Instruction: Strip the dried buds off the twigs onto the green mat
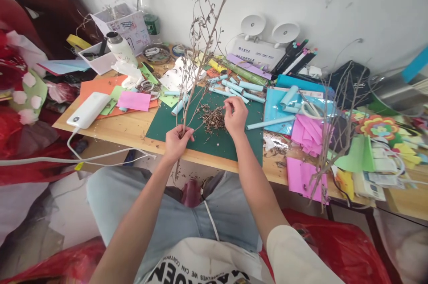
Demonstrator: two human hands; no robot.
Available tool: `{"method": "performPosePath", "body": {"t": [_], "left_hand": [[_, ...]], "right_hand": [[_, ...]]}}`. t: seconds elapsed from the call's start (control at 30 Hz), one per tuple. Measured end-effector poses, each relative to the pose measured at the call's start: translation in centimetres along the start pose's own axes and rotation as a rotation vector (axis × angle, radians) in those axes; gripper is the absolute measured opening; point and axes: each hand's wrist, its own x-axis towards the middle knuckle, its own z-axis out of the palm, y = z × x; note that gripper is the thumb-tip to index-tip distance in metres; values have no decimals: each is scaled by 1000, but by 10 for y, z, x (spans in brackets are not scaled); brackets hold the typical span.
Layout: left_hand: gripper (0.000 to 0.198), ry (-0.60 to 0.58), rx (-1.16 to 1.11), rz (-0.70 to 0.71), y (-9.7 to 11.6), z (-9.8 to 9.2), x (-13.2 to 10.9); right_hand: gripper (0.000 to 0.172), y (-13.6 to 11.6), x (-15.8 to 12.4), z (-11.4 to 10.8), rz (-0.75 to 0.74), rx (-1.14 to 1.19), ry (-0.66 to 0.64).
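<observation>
My left hand (178, 142) is closed round the lower stem of a tall dried branch (207, 46), which stands nearly upright and leans right at its top. Thin twigs and shrivelled leaves hang along it. On the green cutting mat (163, 123) lies a heap of brown dry plant bits (213, 118). At the heap's right edge, above the mat, my right hand (236, 116) has its fingers curled together in a pinch; whatever they hold, if anything, is hidden.
Blue paper tubes (252, 86) lie behind the heap. Bare branches (329, 150) and pink paper (302, 177) sit on the right. A power bank (88, 110), an uncapped bottle (121, 50) and paper sheets crowd the left. A white router (257, 52) stands against the wall.
</observation>
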Motion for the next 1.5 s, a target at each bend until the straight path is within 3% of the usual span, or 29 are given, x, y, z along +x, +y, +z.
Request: {"method": "performPosePath", "body": {"t": [0.1, 0.23, 0.43, 0.77, 1.33, 1.5], "left_hand": [[23, 1, -27, -9, -1, -1, 0], [24, 6, -32, -4, -3, -2, 0], [24, -21, 43, 27, -3, -1, 1], [26, 16, 70, 31, -8, -1, 0], [25, -4, 91, 0, -3, 1, 1], [26, 7, 113, -4, 2, 2, 0]], "right_hand": [[21, 3, 1, -4, 79, 43, -50], [23, 0, -1, -10, -83, 130, -214], [21, -11, -1, -13, -129, 224, -233], [12, -5, -1, -14, -125, 181, -332], [19, -8, -10, 10, -226, -256, -154], [20, -6, -12, 19, -190, -275, -92]]}}
